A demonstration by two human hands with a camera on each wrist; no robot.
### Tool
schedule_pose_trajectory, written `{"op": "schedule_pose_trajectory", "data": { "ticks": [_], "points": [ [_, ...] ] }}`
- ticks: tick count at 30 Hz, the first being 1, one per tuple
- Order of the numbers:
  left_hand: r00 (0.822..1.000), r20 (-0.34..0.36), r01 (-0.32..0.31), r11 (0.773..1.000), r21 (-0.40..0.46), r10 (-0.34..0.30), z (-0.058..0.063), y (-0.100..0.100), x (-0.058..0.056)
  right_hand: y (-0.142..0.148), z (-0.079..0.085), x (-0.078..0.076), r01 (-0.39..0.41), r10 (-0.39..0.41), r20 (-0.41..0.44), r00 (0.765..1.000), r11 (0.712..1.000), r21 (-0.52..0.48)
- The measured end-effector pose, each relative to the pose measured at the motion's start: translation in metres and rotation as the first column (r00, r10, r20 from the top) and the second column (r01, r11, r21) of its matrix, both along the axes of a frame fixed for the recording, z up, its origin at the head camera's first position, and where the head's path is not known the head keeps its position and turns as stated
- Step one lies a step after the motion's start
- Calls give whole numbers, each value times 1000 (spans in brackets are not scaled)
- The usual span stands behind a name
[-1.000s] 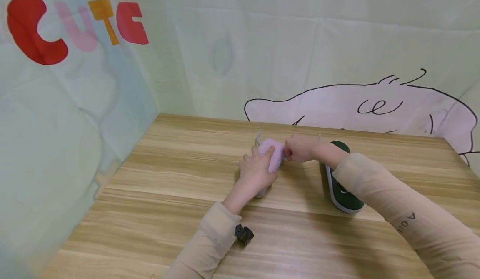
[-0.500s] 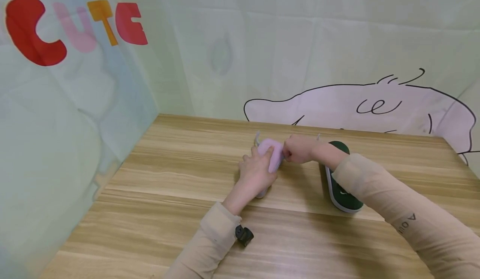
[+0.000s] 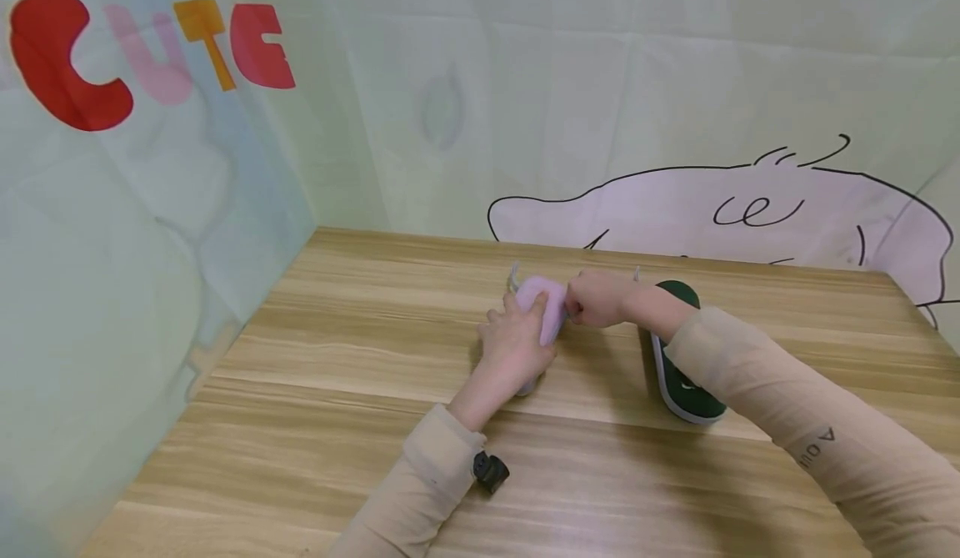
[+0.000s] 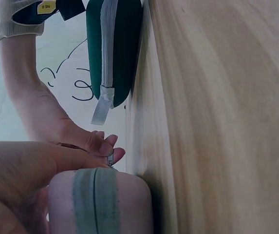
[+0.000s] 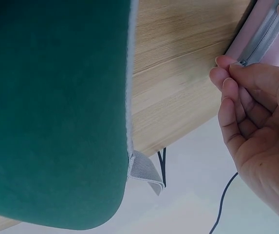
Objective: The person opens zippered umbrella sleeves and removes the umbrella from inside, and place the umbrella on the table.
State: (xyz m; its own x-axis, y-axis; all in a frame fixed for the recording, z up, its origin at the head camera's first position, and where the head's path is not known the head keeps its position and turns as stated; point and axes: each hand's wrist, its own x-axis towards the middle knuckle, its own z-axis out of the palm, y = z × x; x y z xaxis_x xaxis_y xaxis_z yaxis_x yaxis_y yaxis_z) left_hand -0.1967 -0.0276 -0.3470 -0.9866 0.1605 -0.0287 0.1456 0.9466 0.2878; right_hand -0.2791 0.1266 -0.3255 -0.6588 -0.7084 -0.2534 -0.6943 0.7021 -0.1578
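Note:
A pink zip case (image 3: 552,314) with a grey zipper band (image 4: 84,202) lies on the table near the middle. My left hand (image 3: 512,343) grips it from above, its thumb across the top. At the case's right side, my right hand (image 3: 600,298) pinches the small metal zipper pull (image 5: 244,63) between thumb and forefinger, as the right wrist view shows. The zipper looks closed along the stretch seen in the left wrist view. In the head view, the left hand covers the near part of the case and the right fist hides the pull.
A dark green zip case (image 3: 690,404) with a grey edge and a fabric tab (image 4: 102,111) lies to the right, partly beneath the right forearm. The wooden table (image 3: 337,341) meets a printed cloth backdrop (image 3: 420,124) at the back and left.

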Motion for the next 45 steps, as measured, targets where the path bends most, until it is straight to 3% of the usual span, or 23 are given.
{"op": "schedule_pose_trajectory", "data": {
  "ticks": [17, 25, 45],
  "points": [
    [995, -95, -28, 998, -48, 24, -8, 6, 4, -3, 3, 2, -7, 7, 19, 1000, 1000, -5],
    [994, -107, -38, 997, -63, 31, -8, 8, 6, -5, 4, 8, 4, -4, 50, 999, 1000, 3],
    [994, -104, -50, 996, -80, 42, -10, 11, 5, -2, 1, 11, -70, 70, -8, 998, 996, -53]
  ]
}}
